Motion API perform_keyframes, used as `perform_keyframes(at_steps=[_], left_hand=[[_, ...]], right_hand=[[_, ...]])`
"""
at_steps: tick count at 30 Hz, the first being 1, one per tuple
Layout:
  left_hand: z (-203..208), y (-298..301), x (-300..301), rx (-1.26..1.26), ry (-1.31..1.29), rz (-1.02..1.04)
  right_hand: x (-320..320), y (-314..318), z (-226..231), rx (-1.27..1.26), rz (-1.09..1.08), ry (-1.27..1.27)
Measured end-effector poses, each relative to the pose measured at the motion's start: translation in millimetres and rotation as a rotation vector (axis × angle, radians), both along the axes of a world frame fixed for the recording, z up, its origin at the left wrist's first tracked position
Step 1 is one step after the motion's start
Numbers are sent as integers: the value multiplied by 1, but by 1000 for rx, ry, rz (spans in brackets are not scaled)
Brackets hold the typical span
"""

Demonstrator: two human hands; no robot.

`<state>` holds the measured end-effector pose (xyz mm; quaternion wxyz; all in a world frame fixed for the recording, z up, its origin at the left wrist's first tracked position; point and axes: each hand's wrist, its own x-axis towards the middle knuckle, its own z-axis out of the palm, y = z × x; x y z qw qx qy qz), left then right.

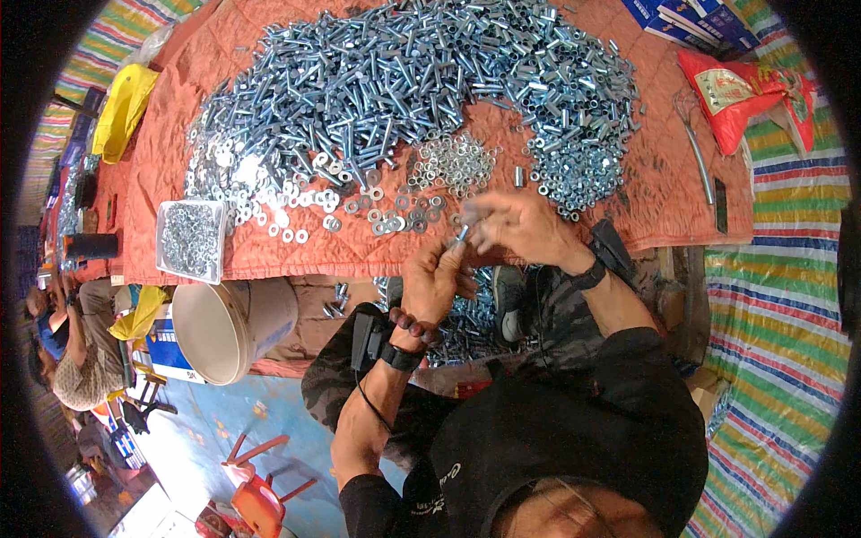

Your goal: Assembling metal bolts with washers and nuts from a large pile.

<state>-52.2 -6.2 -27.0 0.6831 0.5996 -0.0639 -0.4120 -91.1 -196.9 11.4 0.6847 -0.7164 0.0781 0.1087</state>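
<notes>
My left hand (430, 276) is closed near the front edge of the table, pinching a small metal bolt (462, 233) that points up between thumb and fingers. Close beside it on the right is my right hand (529, 229), its fingers smeared by motion, so what they hold cannot be made out. Just beyond the hands lie a pile of spring washers (456, 166) and scattered flat washers (390, 221). A large heap of bolts (359, 81) spreads behind these. Hex nuts (578, 175) are piled to the right, below metal sleeves (574, 85).
A clear plastic tub (191, 240) of small metal parts stands at the table's front left, above a white bucket (212, 334). A red bag (740, 94) and a metal rod-like tool (698, 152) lie right. Another person (88, 359) sits far left. An orange stool (258, 502) stands behind.
</notes>
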Motion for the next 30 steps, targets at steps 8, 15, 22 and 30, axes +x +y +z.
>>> perform_keyframes(at_steps=[8,15,22,30], left_hand=[[16,5,8,-66,30,320],[21,12,13,-98,-2,402],[22,19,16,-72,-18,430],[25,16,16,-104,-31,451]], right_hand=[[21,-15,-39,-857,-79,-316],[26,-12,-42,-954,-28,-273],[29,-8,-43,-835,-60,-220],[40,24,-50,-739,-120,-369]])
